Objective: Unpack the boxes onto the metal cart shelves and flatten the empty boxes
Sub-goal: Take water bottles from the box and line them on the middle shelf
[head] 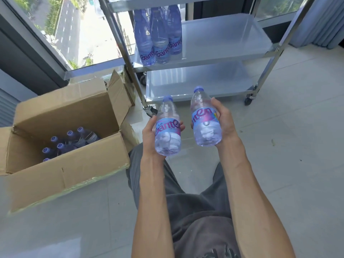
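Observation:
My left hand grips a clear water bottle with a blue label and purple cap. A second bottle of the same kind is held in my right hand. Both bottles are upright in front of the metal cart, just before its bottom shelf. Three bottles stand at the left end of the middle shelf. An open cardboard box sits on the floor at the left, with several purple-capped bottles inside.
The cart stands on castor wheels against a floor-to-ceiling window. A curtain hangs at the upper right. Pale tiled floor spreads to the right. My legs in grey trousers fill the lower middle.

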